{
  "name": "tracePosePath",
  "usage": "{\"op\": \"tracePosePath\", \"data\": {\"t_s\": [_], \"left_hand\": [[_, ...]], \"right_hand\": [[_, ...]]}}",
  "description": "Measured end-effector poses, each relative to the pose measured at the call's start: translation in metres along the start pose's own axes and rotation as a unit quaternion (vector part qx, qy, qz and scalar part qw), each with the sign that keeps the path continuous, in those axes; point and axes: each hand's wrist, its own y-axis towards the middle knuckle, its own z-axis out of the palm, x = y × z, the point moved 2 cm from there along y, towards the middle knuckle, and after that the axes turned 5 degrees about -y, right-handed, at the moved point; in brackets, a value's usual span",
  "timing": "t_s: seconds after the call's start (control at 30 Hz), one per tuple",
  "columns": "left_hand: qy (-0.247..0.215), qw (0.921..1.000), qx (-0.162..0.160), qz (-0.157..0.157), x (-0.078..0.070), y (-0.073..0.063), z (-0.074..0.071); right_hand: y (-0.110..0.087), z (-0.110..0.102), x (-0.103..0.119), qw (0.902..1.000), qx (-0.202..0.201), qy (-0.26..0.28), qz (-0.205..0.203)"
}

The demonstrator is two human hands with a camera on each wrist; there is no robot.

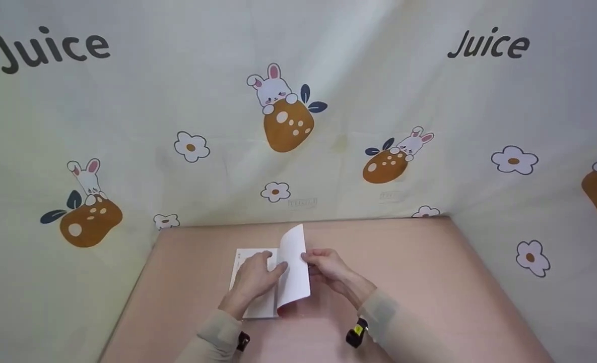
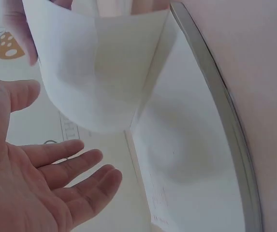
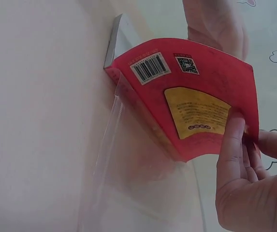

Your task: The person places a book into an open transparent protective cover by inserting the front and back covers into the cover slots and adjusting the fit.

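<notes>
A thick book (image 1: 265, 306) with white pages lies opened on the table, its page block on the left. Its back cover (image 1: 294, 275) stands lifted and bowed, white on the inner side. The outer side is red, with a barcode (image 3: 150, 68), a small square code and a gold panel (image 3: 196, 116) of print. My right hand (image 1: 332, 268) pinches the cover's outer edge between thumb and fingers. My left hand (image 1: 256, 276) is over the white page, fingers spread and holding nothing; its thumb reaches toward the cover's inner side. A clear plastic sheet (image 3: 104, 145) extends from beside the spine.
The table (image 1: 177, 302) has a pale pink top. Behind it and at both sides hangs a light cloth (image 1: 217, 101) printed with rabbits, orange fruit, flowers and the word Juice. Its lower edge meets the table's back edge.
</notes>
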Motion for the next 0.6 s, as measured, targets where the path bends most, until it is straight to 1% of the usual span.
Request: {"op": "tracePosePath", "data": {"t_s": [0.17,0.27,0.43,0.6], "left_hand": [[-0.028,0.9993,0.014,0.022,-0.006,0.005,0.008],[-0.035,0.9977,0.030,0.049,-0.007,0.008,0.013],[-0.019,0.9941,0.056,0.091,-0.008,0.010,0.022],[-0.001,0.9913,0.070,0.111,-0.009,0.015,0.026]], "right_hand": [[0.000,0.004,0.001,1.0000,0.009,0.001,-0.003],[0.000,0.008,0.002,0.9999,0.012,0.007,-0.004],[0.002,0.013,0.001,0.9995,0.014,0.027,0.000],[0.002,0.016,0.000,0.9996,0.011,0.026,-0.005]]}}
